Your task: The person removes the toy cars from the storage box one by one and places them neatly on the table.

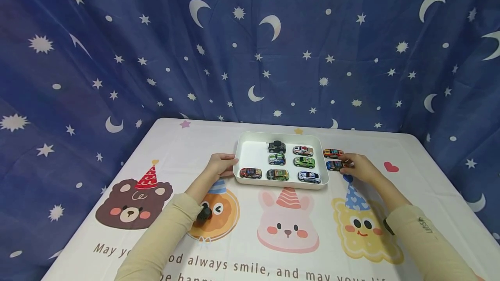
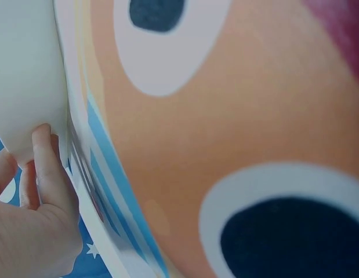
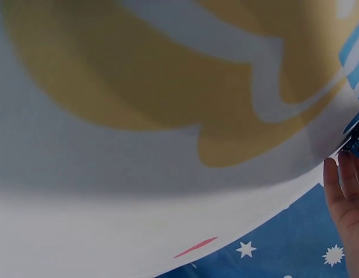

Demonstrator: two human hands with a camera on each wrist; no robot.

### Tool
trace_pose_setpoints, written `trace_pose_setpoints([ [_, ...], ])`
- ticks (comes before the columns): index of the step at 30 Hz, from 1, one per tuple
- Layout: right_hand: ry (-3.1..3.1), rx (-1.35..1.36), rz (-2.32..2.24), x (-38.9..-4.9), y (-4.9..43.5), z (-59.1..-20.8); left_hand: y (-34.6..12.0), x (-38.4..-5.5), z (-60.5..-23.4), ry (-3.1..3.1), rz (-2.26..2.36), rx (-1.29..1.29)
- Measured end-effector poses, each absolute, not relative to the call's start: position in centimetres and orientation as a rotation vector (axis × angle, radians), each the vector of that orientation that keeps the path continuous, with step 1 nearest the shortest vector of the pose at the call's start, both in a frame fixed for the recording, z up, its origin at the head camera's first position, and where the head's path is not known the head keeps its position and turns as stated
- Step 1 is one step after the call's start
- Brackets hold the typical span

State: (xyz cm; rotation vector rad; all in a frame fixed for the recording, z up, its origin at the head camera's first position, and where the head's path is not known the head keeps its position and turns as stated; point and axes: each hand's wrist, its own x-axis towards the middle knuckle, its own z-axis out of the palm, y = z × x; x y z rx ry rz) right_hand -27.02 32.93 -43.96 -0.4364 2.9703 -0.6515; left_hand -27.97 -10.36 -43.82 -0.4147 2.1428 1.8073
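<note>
Gripping the tray by its left end with the left hand, and in at the blue car with the right hand!
Touching there; can't tell whether pinching. Parked just outside the tray's right wall, beside the red car. Just across that wall, three of six cars in a column, with a tank farther left. Underneath, a printed cloth; behind, a starry curtain.

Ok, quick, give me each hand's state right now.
Left hand: holding the white tray at its left edge.
Right hand: at the blue toy car; whether it grips the car cannot be told.
</note>
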Motion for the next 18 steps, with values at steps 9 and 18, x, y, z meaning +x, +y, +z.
trace_pose_setpoints([
  [9,2.990,-0.354,-0.654,-26.7,32.1,-43.6,-10.6,-27.8,-43.8,2.157,1.794,-0.419],
  [18,3.019,-0.404,-0.718,-26.2,31.5,-42.9,-10.5,-27.7,-43.7,2.124,1.814,-0.435],
])
